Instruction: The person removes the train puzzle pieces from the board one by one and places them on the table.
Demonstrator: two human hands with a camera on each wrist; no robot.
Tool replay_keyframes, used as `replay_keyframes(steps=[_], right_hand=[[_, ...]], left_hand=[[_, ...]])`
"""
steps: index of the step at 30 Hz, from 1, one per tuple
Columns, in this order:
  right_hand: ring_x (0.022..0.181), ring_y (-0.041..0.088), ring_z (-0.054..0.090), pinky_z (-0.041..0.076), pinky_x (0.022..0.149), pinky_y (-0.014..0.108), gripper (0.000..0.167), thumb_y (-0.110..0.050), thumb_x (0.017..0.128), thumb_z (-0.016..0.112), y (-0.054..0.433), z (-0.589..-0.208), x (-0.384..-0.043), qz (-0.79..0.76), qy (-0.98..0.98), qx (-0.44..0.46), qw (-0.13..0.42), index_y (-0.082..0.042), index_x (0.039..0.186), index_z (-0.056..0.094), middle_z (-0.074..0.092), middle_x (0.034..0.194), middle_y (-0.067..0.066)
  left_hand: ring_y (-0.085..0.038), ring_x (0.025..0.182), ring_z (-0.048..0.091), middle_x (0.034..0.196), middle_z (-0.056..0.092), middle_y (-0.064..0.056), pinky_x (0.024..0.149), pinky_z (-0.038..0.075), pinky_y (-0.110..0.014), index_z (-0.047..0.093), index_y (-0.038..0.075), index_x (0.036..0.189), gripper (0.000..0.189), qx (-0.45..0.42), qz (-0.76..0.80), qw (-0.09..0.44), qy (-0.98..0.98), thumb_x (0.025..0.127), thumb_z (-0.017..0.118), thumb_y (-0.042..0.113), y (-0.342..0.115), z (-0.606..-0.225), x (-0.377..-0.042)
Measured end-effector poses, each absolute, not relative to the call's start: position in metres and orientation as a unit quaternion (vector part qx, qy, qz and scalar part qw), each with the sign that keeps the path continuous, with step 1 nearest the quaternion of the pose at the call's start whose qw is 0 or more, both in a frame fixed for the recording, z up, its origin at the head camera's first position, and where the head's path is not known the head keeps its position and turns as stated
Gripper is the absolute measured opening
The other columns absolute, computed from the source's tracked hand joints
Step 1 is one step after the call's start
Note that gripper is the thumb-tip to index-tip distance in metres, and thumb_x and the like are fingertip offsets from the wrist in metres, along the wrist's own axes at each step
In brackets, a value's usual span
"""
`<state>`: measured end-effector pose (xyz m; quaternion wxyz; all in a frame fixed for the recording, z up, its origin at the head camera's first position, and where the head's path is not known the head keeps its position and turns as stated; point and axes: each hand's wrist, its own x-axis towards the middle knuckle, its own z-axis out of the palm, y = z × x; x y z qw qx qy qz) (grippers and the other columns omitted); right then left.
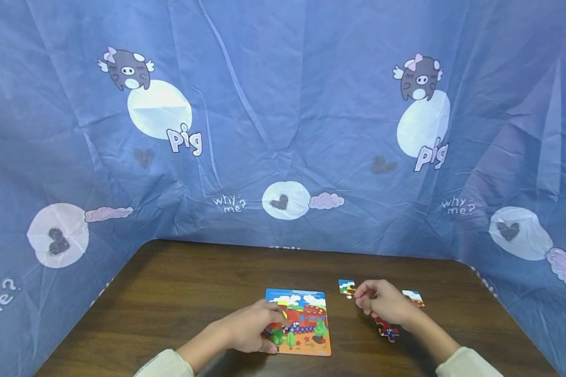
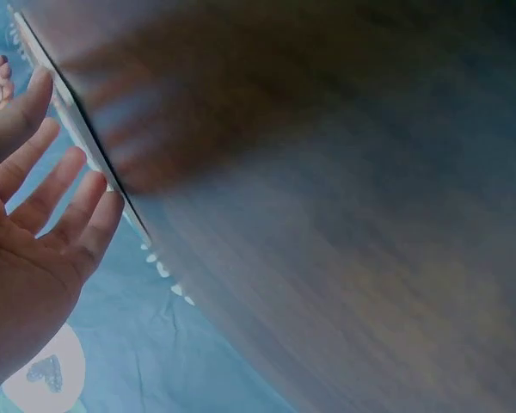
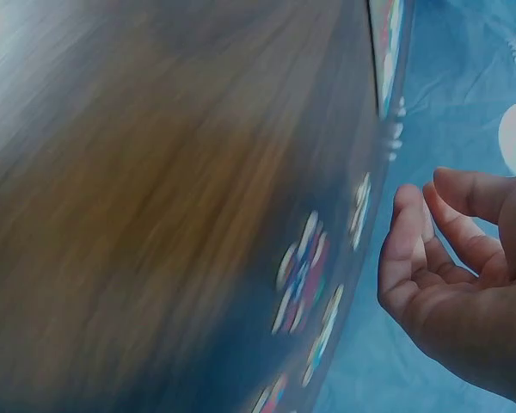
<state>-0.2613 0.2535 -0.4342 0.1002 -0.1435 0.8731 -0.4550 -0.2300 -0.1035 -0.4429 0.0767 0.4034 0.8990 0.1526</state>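
A jigsaw puzzle board (image 1: 306,341) with a red train picture lies on the table. My left hand (image 1: 252,329) is over its left part, fingers extended and relaxed; in the left wrist view the fingertips are right at the board's edge (image 2: 93,142). To the right, my right hand (image 1: 385,303) hovers among loose puzzle pieces, its fingers loosely bent with nothing between them. One puzzle piece (image 1: 344,286) lies just left of its fingertips. A red and blue piece (image 1: 389,332) lies below the hand, partly covered by it, and another piece (image 1: 414,296) sits behind the wrist.
The brown wooden table (image 1: 207,267) carries the board and pieces. A blue curtain (image 1: 283,131) with pig prints hangs behind the table and along both sides. Several loose pieces show blurred in the right wrist view, among them a multicoloured piece (image 3: 303,274).
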Motion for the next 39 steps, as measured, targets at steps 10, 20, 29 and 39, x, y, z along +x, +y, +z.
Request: replay_keyframes(steps=[10, 20, 29, 39], right_hand=[[0.072, 0.021, 0.060, 0.055, 0.057, 0.033, 0.012, -0.005, 0.097, 0.065, 0.214, -0.431, -0.267, -0.447, 0.867, -0.190, 0.113, 0.004, 0.105, 0.065, 0.062, 0.084, 0.009], [0.070, 0.021, 0.059, 0.053, 0.055, 0.032, 0.008, -0.003, 0.092, 0.067, 0.178, -0.431, -0.270, -0.432, 0.867, -0.214, 0.122, 0.001, 0.100, 0.067, 0.062, 0.079, 0.004], [0.073, 0.014, 0.057, 0.047, 0.060, 0.026, 0.011, -0.003, 0.090, 0.069, 0.153, -0.431, -0.271, -0.405, 0.865, -0.257, 0.148, 0.000, 0.100, 0.068, 0.064, 0.084, 0.002], [0.070, 0.014, 0.052, 0.044, 0.061, 0.026, 0.020, -0.006, 0.086, 0.081, 0.132, -0.440, -0.270, -0.362, 0.876, -0.269, 0.168, -0.006, 0.102, 0.069, 0.059, 0.081, 0.000]], left_hand=[[-0.030, 0.134, 0.048, 0.142, 0.058, -0.004, 0.108, 0.047, -0.049, 0.066, 0.017, 0.137, 0.052, 0.342, 0.205, 0.117, 0.910, 0.090, 0.080, 0.031, -0.109, -0.432, -0.237], [-0.031, 0.117, 0.058, 0.124, 0.061, -0.012, 0.102, 0.050, -0.048, 0.060, 0.001, 0.138, 0.067, 0.291, 0.254, 0.134, 0.913, 0.081, 0.089, 0.020, -0.120, -0.427, -0.257], [-0.029, 0.104, 0.061, 0.122, 0.057, -0.011, 0.091, 0.055, -0.046, 0.065, 0.004, 0.133, 0.065, 0.260, 0.308, 0.154, 0.902, 0.075, 0.093, 0.017, -0.120, -0.431, -0.267], [-0.034, 0.117, 0.058, 0.131, 0.057, -0.006, 0.100, 0.050, -0.051, 0.068, 0.007, 0.125, 0.058, 0.260, 0.342, 0.183, 0.884, 0.073, 0.093, 0.012, -0.128, -0.441, -0.271]])
